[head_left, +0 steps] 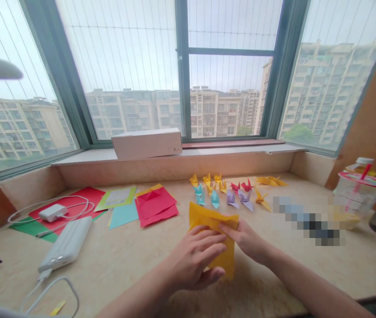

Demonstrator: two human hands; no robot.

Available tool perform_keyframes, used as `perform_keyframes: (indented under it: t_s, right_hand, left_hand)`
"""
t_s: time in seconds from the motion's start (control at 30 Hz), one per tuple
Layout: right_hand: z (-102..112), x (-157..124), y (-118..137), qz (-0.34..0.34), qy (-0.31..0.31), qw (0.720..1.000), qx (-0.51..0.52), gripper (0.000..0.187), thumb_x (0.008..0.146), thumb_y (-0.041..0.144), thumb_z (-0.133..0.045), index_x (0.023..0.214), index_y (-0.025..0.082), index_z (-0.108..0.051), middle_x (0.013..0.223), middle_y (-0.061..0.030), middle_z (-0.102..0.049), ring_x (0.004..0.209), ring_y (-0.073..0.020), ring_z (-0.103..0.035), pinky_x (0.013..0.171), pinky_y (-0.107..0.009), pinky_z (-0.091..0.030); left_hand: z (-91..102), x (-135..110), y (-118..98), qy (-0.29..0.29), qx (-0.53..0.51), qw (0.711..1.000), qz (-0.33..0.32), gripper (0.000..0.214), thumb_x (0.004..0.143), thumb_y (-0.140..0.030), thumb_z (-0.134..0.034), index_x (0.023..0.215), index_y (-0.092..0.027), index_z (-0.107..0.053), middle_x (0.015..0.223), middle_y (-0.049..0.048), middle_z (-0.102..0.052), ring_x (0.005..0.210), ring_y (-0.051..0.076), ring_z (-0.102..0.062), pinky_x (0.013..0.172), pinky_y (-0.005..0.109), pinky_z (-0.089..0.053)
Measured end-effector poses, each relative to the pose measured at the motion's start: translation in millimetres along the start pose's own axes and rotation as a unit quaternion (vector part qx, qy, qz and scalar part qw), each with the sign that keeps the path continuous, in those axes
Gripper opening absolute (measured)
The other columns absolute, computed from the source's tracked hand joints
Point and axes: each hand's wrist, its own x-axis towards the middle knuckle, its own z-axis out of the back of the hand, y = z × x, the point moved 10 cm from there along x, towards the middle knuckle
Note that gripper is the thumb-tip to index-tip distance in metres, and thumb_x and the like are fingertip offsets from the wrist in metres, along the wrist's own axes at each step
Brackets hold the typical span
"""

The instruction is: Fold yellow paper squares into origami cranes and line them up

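Note:
A sheet of yellow paper (230, 260) is in front of me near the counter's front edge, its top edge raised and slightly curved. My left hand (197, 256) lies across the front of this sheet, fingers stretched out and thumb apart. At the sheet's upper right edge, my right hand (247, 238) pinches it, with a finger or thumb on the near face and the rest partly hidden behind. Just beyond the sheet stand folded paper cranes in rows: yellow cranes (207, 179), light blue cranes (214, 199), purple cranes (245, 201) and red cranes (246, 185).
Left of the cranes lie red paper sheets (156, 205), a light blue sheet (124, 215) and a green sheet (30, 227). A white power bank (66, 245), charger (53, 213) and cables are nearer left. A lidded cup (356, 194) stands right; a white box (148, 145) rests on the sill.

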Motion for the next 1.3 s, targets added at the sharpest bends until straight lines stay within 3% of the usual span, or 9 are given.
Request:
perform_keyframes:
  t_s: [0.13,0.27,0.4,0.53,0.73,0.87,1.1,1.23,1.3]
  right_hand:
    - [13.7,4.0,-14.1,-0.053,-0.042,0.996,0.063,0.036,0.081,0.044,-0.07,0.107,0.019,-0.07,0.105,-0.01,-0.074,0.091,-0.0272,-0.071,0.088,-0.044,-0.055]
    - [17.3,1.3,-17.0,-0.087,-0.062,0.991,0.085,0.04,0.077,0.044,-0.075,0.104,0.016,-0.07,0.102,-0.0123,-0.075,0.086,-0.0281,-0.073,0.084,-0.044,-0.057]
    - [18.6,1.6,-13.2,-0.07,-0.065,0.993,0.068,0.043,0.075,0.045,-0.076,0.105,0.015,-0.07,0.102,-0.0119,-0.076,0.088,-0.0274,-0.072,0.085,-0.042,-0.056]
    - [25.7,14.6,-17.1,-0.074,-0.073,0.992,0.076,0.041,0.074,0.045,-0.077,0.103,0.016,-0.072,0.098,-0.0106,-0.077,0.082,-0.0256,-0.073,0.078,-0.038,-0.057]
    - [26.4,49.7,-7.6,-0.068,-0.097,0.991,0.068,0.036,0.073,0.041,-0.077,0.1,0.018,-0.072,0.089,-0.0087,-0.077,0.072,-0.0244,-0.073,0.067,-0.036,-0.058]
    - [18.7,55.8,-6.0,-0.032,-0.088,0.993,0.071,0.036,0.073,0.041,-0.077,0.099,0.018,-0.071,0.091,-0.0077,-0.076,0.074,-0.0238,-0.072,0.068,-0.035,-0.057]
    - [22.6,35.6,-19.1,-0.008,-0.113,0.992,0.06,0.033,0.079,0.044,-0.071,0.094,0.015,-0.068,0.09,-0.0087,-0.075,0.078,-0.0235,-0.071,0.069,-0.033,-0.056]
    - [24.7,34.2,-5.3,0.023,-0.127,0.991,0.046,0.032,0.078,0.039,-0.072,0.101,0.018,-0.064,0.093,-0.0068,-0.074,0.078,-0.022,-0.071,0.07,-0.033,-0.057]
    - [29.8,33.7,1.1,0.043,-0.146,0.987,0.055,0.054,0.076,0.037,-0.075,0.124,0.024,-0.052,0.094,-0.0039,-0.073,0.076,-0.0211,-0.072,0.07,-0.034,-0.059]
  left_hand:
    - [25.5,-22.5,58.7,-0.14,0.028,0.969,0.204,0.024,0.09,-0.019,-0.052,0.114,-0.021,-0.058,0.117,0.0129,-0.067,0.11,0.024,-0.061,0.096,0.042,-0.05]
    - [17.1,-49.3,103.4,-0.184,-0.068,0.912,0.361,0.042,0.084,-0.028,-0.062,0.124,-0.018,-0.055,0.119,0.0156,-0.064,0.108,0.028,-0.062,0.088,0.044,-0.053]
    - [-18.3,-58.8,121.0,-0.137,-0.337,0.819,0.445,0.039,0.087,-0.043,-0.059,0.116,-0.016,-0.06,0.099,0.0116,-0.071,0.078,0.021,-0.069,0.063,0.029,-0.055]
    - [-28.0,-71.7,130.0,-0.115,-0.404,0.748,0.515,0.039,0.083,-0.048,-0.061,0.088,-0.01,-0.065,0.077,0.0093,-0.07,0.061,0.016,-0.064,0.05,0.022,-0.047]
    - [-19.6,-80.8,140.7,-0.156,-0.418,0.712,0.542,0.036,0.082,-0.046,-0.063,0.096,-0.012,-0.061,0.084,0.0074,-0.069,0.053,0.012,-0.062,0.049,0.023,-0.049]
    - [-15.4,-77.8,140.5,-0.155,-0.397,0.732,0.532,0.038,0.082,-0.043,-0.064,0.106,-0.014,-0.061,0.103,0.011,-0.069,0.065,0.016,-0.069,0.052,0.024,-0.051]
    - [-31.1,-68.7,125.4,-0.083,-0.433,0.744,0.502,0.038,0.081,-0.041,-0.067,0.108,-0.015,-0.061,0.097,0.0113,-0.072,0.073,0.019,-0.07,0.056,0.024,-0.051]
    - [-24.6,-64.7,123.5,-0.144,-0.467,0.721,0.492,0.05,0.08,-0.039,-0.07,0.121,-0.017,-0.052,0.095,0.0098,-0.073,0.076,0.02,-0.071,0.059,0.024,-0.052]
    - [-15.8,-64.9,125.6,-0.193,-0.467,0.709,0.491,0.061,0.079,-0.039,-0.071,0.13,-0.018,-0.045,0.091,0.0081,-0.074,0.077,0.02,-0.071,0.063,0.026,-0.053]
